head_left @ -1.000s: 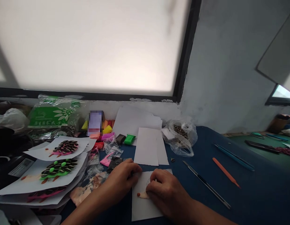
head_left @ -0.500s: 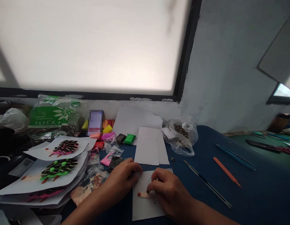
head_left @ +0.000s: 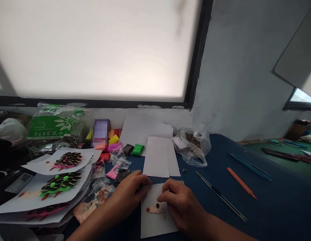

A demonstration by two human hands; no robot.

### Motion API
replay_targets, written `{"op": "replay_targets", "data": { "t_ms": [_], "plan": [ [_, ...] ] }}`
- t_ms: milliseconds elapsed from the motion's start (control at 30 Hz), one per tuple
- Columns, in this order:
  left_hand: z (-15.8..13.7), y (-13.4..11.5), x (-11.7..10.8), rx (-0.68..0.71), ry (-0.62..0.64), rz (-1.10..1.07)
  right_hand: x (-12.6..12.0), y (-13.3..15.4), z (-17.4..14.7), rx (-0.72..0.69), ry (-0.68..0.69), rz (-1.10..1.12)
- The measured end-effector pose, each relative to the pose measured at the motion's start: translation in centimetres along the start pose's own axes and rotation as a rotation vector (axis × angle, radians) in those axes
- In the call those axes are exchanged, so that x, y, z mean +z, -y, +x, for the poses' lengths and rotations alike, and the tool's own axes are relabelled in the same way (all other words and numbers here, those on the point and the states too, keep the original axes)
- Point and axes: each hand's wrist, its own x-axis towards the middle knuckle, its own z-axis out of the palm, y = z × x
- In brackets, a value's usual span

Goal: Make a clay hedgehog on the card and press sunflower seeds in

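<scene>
A small white sheet of paper (head_left: 155,229) lies in front of me with a pencil drawing partly visible. On it sits a flat cream clay head (head_left: 154,210) with a brown ball nose (head_left: 148,209) and a black dot eye (head_left: 157,206). My left hand (head_left: 132,187) is closed at the sheet's upper left edge, its fingertips pressing there. My right hand (head_left: 181,202) hovers just above and right of the eye, fingers bent together. Its palm covers the sheet's right part, and whatever the fingertips may hold is hidden.
Finished clay-and-seed hedgehog pictures (head_left: 61,182) are stacked at left. Cream clay (head_left: 91,201) lies on plastic beside my left forearm. Coloured clay packs (head_left: 138,149), blank sheets (head_left: 156,157) and a bag of seeds (head_left: 192,144) stand behind. A craft knife (head_left: 220,195), orange tool (head_left: 242,183) and blue tweezers (head_left: 250,166) lie right.
My right fingertips have lifted slightly off the black dot, which now shows fully on the clay head. My left hand stays at the sheet's edge. The view has shifted a little.
</scene>
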Motion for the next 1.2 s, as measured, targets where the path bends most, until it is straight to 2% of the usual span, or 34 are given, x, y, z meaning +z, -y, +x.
{"op": "replay_targets", "data": {
  "t_ms": [233,400,533,667,867,1033,1200],
  "plan": [
    [0.6,0.5,0.8,0.022,-0.116,0.029,-0.9,0.0,1.2,0.151,-0.033,0.124],
    [0.6,0.5,0.8,0.0,-0.119,0.027,-1.6,0.1,2.2,0.245,-0.036,0.151],
    [0.4,0.5,0.5,0.018,-0.248,-0.075,-1.2,-0.5,2.6,0.287,-0.031,0.191],
    [0.3,0.1,0.1,0.024,-0.345,-0.12,-1.1,-1.0,2.8,0.295,-0.038,0.177],
    [0.1,0.3,1.0,0.055,-0.296,-0.051,-1.3,-1.1,2.7,0.321,-0.009,0.136],
    [0.0,0.2,1.8,0.12,-0.333,0.01,-1.5,0.0,2.9,0.29,0.003,0.161],
    [0.0,-0.2,-0.4,0.072,-0.331,-0.075,-1.5,2.6,2.7,0.185,0.045,0.231]
  ]
}}
